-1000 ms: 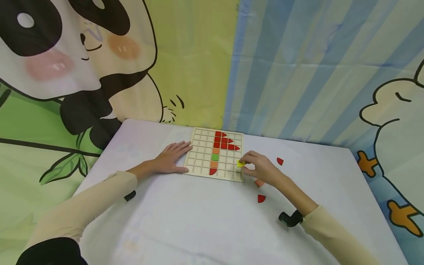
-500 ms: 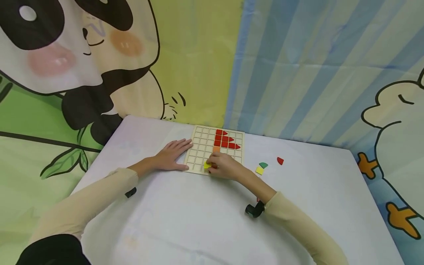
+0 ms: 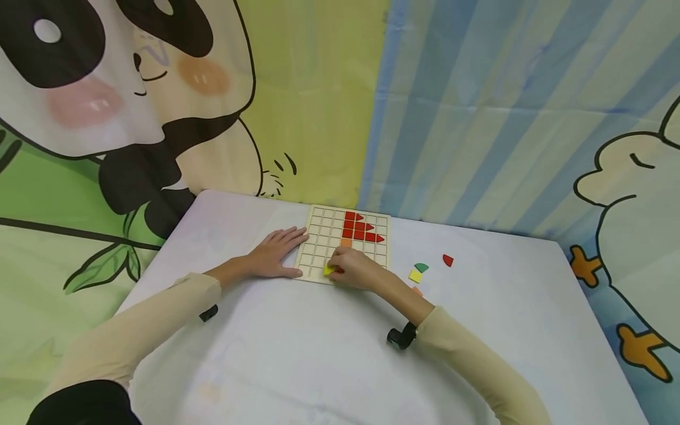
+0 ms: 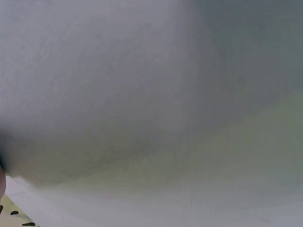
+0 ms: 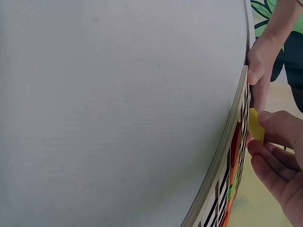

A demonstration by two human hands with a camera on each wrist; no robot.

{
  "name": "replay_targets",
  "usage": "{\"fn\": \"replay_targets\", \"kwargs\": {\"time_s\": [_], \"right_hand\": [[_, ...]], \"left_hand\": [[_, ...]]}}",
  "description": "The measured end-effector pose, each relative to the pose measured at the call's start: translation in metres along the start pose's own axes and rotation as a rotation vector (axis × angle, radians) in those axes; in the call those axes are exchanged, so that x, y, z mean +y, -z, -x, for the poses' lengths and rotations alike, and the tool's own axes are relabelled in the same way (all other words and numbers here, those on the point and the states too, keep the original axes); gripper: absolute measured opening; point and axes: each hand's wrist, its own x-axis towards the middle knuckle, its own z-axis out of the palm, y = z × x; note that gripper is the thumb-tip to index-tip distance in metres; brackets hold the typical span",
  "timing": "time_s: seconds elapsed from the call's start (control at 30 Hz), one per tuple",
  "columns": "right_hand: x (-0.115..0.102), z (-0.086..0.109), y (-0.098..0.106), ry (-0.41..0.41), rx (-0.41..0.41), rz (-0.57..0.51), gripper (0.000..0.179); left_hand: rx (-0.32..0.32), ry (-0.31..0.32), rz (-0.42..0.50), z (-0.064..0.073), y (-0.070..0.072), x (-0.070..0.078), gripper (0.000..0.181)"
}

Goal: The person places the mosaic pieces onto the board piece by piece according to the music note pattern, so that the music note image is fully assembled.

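Observation:
A pale wooden grid board lies on the white table. My left hand rests at its left edge with fingers straight and spread. My right hand reaches over the lower part of the board and pinches a yellow piece between thumb and fingers. In the right wrist view the yellow piece is close against the board's surface. Red pieces form stepped rows on the upper right of the board, with an orange square below them. Other pieces in that column are hidden by my right hand.
Right of the board lie loose pieces: a green quarter-round, a yellow square, an orange piece partly behind my right forearm, and a red quarter-round. A printed curtain stands behind the table.
My right hand has carried the yellow piece leftward from the board's right edge to its lower middle, then slightly further left. My left hand has stayed at the edge.

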Motion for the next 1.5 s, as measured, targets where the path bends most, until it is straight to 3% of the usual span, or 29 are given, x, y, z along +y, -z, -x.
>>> {"fn": "replay_targets", "kwargs": {"time_s": [0.23,0.5,0.77,1.17,1.4,1.5], "right_hand": [[0.0,-0.003,-0.008,0.029,-0.043,0.037,0.017],[-0.004,-0.003,-0.006,0.009,-0.052,0.046,0.015],[-0.007,-0.005,-0.004,0.012,-0.079,0.057,0.017],[-0.009,-0.011,-0.008,0.032,-0.089,0.122,0.011],[-0.01,-0.013,-0.015,0.065,-0.039,0.145,0.012],[-0.012,-0.014,-0.018,0.035,-0.024,0.17,0.011]], "left_hand": [[-0.002,0.007,0.004,0.002,-0.002,0.002,0.097],[-0.03,0.036,-0.024,0.001,0.001,0.004,0.096],[0.0,0.009,-0.018,0.004,0.003,0.004,0.096],[-0.026,0.027,-0.022,0.003,0.005,0.002,0.096],[-0.031,0.027,-0.02,0.001,0.002,0.002,0.096],[-0.027,0.023,-0.028,0.001,0.002,0.001,0.097]]}}
